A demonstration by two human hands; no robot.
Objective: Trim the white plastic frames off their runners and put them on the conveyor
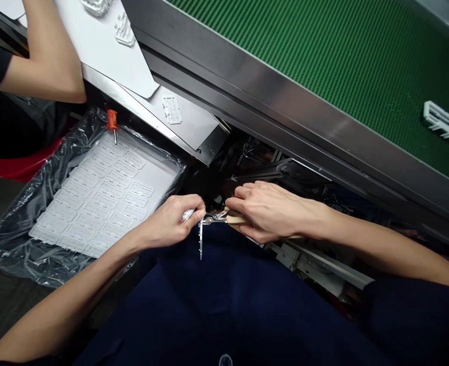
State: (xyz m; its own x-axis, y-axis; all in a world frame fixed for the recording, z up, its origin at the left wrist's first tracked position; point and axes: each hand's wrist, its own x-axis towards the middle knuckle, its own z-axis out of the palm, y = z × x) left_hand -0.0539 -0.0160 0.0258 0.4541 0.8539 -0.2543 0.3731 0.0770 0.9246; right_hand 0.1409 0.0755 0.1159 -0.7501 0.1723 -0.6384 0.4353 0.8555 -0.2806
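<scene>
My left hand is closed on a thin white plastic part, which hangs edge-on below the fingertips. A bit of white also shows between thumb and fingers; I cannot tell whether it is the same piece. My right hand grips a pair of nippers by pale yellow handles. Their metal jaws point left and meet the white part close to my left fingertips. Whether the blades are fully closed on it is too small to tell.
On the left, a plastic-lined box holds rows of flat white parts and an orange-handled screwdriver. A green conveyor belt carries one white part. Another person's arm rests by a metal ledge with paper and white parts.
</scene>
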